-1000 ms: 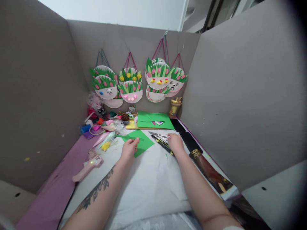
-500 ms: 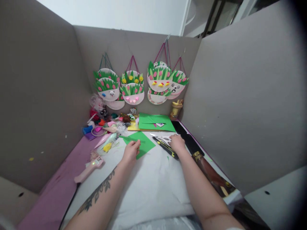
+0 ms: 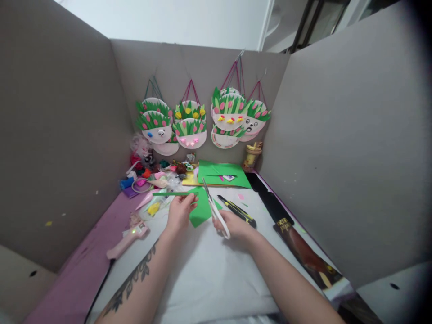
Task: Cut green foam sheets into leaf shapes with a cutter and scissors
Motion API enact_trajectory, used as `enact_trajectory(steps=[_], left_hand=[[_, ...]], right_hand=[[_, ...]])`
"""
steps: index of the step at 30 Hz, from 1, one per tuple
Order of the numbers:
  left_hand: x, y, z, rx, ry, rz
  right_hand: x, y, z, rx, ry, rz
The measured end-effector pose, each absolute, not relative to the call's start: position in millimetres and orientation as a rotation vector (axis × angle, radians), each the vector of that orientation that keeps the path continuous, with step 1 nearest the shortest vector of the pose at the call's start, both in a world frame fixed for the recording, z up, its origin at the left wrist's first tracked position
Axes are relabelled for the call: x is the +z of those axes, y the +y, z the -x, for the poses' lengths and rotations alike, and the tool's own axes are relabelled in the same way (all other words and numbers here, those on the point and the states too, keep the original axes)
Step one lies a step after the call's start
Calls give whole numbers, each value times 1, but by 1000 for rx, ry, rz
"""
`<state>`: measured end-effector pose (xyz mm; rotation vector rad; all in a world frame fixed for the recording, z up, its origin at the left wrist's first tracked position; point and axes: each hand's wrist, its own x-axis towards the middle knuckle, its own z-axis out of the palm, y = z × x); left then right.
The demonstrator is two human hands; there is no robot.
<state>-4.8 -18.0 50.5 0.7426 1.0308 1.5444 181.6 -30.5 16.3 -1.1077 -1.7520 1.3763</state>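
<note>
- We see the fingers [image 3: 193, 199] of the left hand [image 3: 181, 212] pinched on one end of a narrow, straight green paper strip [image 3: 170, 194], which points leftward, roughly level.
- We see the fingers of the right hand [image 3: 236, 225] closed around the white plastic handles of a pair of metal-bladed scissors [image 3: 213, 206], blades pointing up and away; we cannot tell which fingers pass through the loops.
- Between and just beyond both hands we find a flat green paper sheet [image 3: 201, 213], set cornerwise on the white-covered surface [image 3: 205, 274].
- Just beside the right hand lie slim black-and-yellow tools [image 3: 245, 217].
- Farther back we see a larger rectangular green sheet [image 3: 221, 170].
- Left of the left hand lies a pink glue gun [image 3: 125, 243].
- Beyond, we see white half-round plates with green paper leaves [image 3: 191, 132] hanging on the grey panel [image 3: 168, 58].
</note>
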Motion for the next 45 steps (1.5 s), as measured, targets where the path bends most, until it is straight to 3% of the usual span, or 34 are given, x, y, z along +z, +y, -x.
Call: enact_trajectory(steps=[3,15,24,45], left_hand=[[53,-20,5,1581,1046,-781],[53,-23,7,1630,1180,-908],[48,-20,7,1669,1196,-916],[54,-22,10,1588,1269,-977]], right_hand=[[25,-41,-177,1560,-1841,969],[9,-39,-174,1464,-1944,1014],[4,-37,-172,1559,-1872,1043],[13,-40,-179,1488,-1956,1134]])
